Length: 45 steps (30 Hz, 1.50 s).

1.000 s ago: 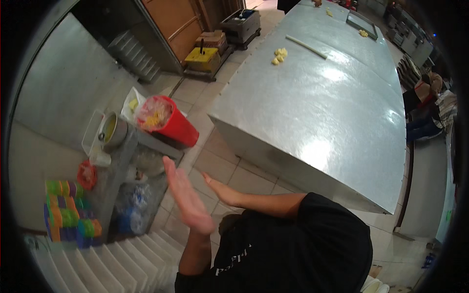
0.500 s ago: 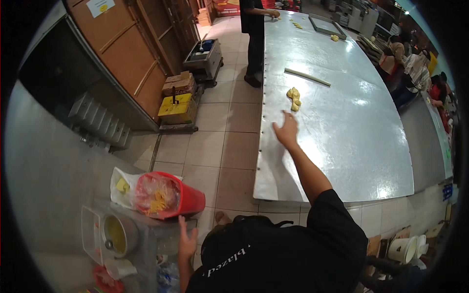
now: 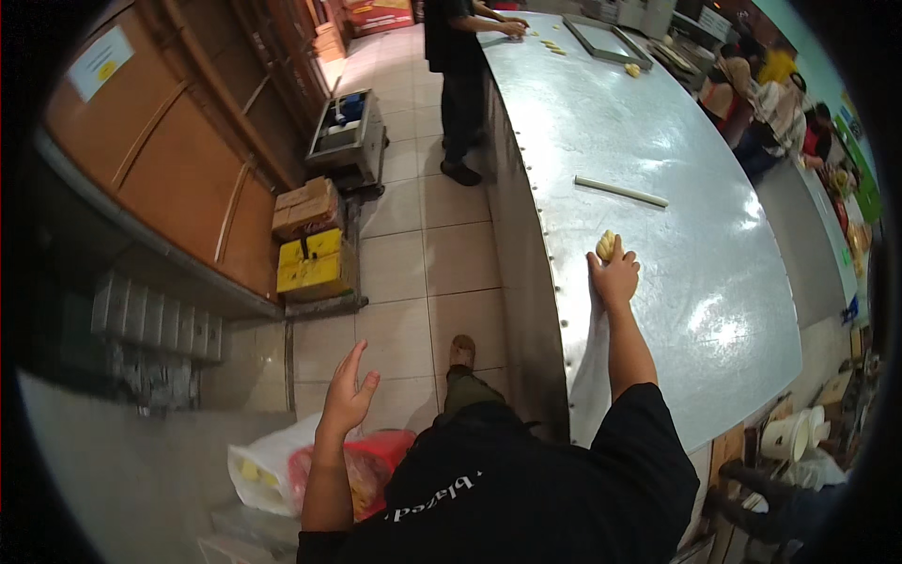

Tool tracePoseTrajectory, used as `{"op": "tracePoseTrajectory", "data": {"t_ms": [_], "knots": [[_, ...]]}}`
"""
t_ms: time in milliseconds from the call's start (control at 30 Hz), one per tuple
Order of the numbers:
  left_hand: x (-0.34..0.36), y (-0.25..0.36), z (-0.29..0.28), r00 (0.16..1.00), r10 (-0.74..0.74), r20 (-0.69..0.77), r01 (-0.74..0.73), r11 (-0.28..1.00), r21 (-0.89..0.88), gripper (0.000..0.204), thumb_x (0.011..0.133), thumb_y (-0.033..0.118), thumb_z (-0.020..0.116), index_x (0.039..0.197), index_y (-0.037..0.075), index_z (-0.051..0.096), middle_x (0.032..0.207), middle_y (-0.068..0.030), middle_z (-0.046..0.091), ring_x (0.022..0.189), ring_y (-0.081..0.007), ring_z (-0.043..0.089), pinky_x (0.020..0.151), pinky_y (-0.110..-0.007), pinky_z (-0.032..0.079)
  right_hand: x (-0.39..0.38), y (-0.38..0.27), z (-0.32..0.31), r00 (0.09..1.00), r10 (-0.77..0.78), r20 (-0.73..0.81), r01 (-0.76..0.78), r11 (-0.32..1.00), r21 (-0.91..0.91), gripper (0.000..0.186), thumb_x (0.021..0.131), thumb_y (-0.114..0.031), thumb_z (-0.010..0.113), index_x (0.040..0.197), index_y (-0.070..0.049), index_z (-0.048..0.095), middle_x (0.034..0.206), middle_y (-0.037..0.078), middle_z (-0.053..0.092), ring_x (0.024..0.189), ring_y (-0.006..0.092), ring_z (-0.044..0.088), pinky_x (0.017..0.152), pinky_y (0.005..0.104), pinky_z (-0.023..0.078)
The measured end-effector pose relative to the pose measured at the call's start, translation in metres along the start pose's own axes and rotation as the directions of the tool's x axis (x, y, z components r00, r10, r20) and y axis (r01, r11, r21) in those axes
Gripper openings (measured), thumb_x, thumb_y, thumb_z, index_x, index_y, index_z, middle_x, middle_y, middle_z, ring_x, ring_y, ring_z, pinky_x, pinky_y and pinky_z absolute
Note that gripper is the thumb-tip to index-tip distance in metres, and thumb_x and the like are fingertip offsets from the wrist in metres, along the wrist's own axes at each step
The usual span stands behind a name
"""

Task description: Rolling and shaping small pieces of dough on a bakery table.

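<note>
Nearer: right hand point(image 3: 615, 271), right of centre, parted around yellow dough lump point(image 3: 606, 242) just up-frame; can't tell if gripping. Left hand point(image 3: 349, 399) wide, empty, lower left.

smooth, glossy metal table point(image 3: 676, 273)

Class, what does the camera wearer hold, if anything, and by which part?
Left hand: nothing. Right hand: at the near end of the dough; whether it grips cannot be told.
</note>
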<state>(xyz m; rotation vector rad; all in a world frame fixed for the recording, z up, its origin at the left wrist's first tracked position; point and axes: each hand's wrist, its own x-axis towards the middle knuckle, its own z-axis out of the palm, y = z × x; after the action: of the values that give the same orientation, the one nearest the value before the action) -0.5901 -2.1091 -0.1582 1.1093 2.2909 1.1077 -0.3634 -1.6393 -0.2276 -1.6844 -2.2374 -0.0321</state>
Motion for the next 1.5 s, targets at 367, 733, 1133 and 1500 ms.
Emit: {"op": "tracePoseTrajectory", "data": {"t_ms": [367, 733, 1133, 1500], "knots": [[0.211, -0.118, -0.014, 0.932, -0.194, 0.307, 0.184, 0.981, 0.061, 0.048, 0.092, 0.029, 0.061, 0.13, 0.001, 0.053, 0.123, -0.0212, 0.06, 0.116, -0.0335, 0.057, 0.099, -0.038, 0.043, 0.059, 0.077, 0.003, 0.818, 0.23, 0.527, -0.55, 0.583, 0.598, 0.046, 0.097, -0.039, 0.05, 0.119, -0.002, 0.063, 0.096, 0.003, 0.068, 0.076, 0.0202, 0.063, 0.072, 0.0312, 0.051], [0.543, -0.163, -0.043, 0.882, 0.027, 0.471, -0.068, 0.995, 0.071, 0.05, 0.089, 0.029, 0.062, 0.129, 0.001, 0.052, 0.122, -0.0189, 0.062, 0.115, -0.0331, 0.058, 0.097, -0.038, 0.044, 0.116, -0.027, -0.021, 0.496, 0.754, 0.431, -0.305, -0.314, 0.899, 0.036, 0.094, -0.052, 0.047, 0.098, -0.017, 0.057, 0.073, -0.003, 0.053, 0.052, 0.0111, 0.048, 0.044, 0.0248, 0.038], [0.828, 0.03, 0.056, 0.514, 0.522, 0.681, -0.614, 0.778, -0.133, 0.045, 0.09, 0.031, 0.061, 0.127, 0.006, 0.056, 0.124, -0.0151, 0.06, 0.115, -0.0312, 0.057, 0.096, -0.04, 0.044, 0.369, -0.14, -0.092, 0.797, 0.578, -0.175, 0.318, -0.156, 0.935, 0.043, 0.098, -0.041, 0.04, 0.124, -0.009, 0.052, 0.107, 0.007, 0.06, 0.086, 0.0182, 0.058, 0.075, 0.0339, 0.046], [0.956, 0.143, 0.17, 0.428, 0.598, 0.678, -0.435, 0.794, -0.425, 0.041, 0.088, 0.019, 0.064, 0.126, 0.005, 0.057, 0.12, -0.0134, 0.064, 0.108, -0.0266, 0.061, 0.091, -0.036, 0.048, 0.576, -0.169, 0.072, 0.973, 0.016, -0.229, 0.017, 0.99, 0.141, 0.036, 0.088, -0.027, 0.062, 0.117, -0.005, 0.059, 0.109, 0.015, 0.063, 0.1, 0.0322, 0.059, 0.09, 0.042, 0.042]]}}
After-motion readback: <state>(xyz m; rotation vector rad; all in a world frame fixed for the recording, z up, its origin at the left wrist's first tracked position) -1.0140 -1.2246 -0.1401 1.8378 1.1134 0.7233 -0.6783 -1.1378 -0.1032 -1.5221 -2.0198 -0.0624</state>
